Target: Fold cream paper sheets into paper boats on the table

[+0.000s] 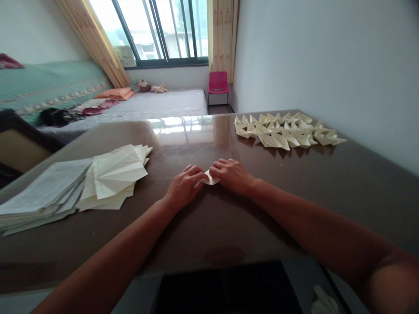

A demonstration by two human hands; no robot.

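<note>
A small folded piece of cream paper (212, 178) lies between my two hands at the middle of the table. My left hand (187, 184) is closed on its left side, with the fingers curled over it. On the other side my right hand (233, 174) grips the same paper, thumb and fingers pressed together. My hands cover most of the paper, so its full shape is hidden. Off to the right, several folded paper boats (284, 130) stand grouped in rows. To the left of my hands lie creased cream sheets (114, 176), fanned out in a pile.
A stack of grey printed paper (42, 187) sits beside the creased sheets. The brown glossy table (203, 226) has its near edge under my forearms. Beyond it are a bed (176, 102), a pink chair (218, 83) and a window. A wall runs along the right.
</note>
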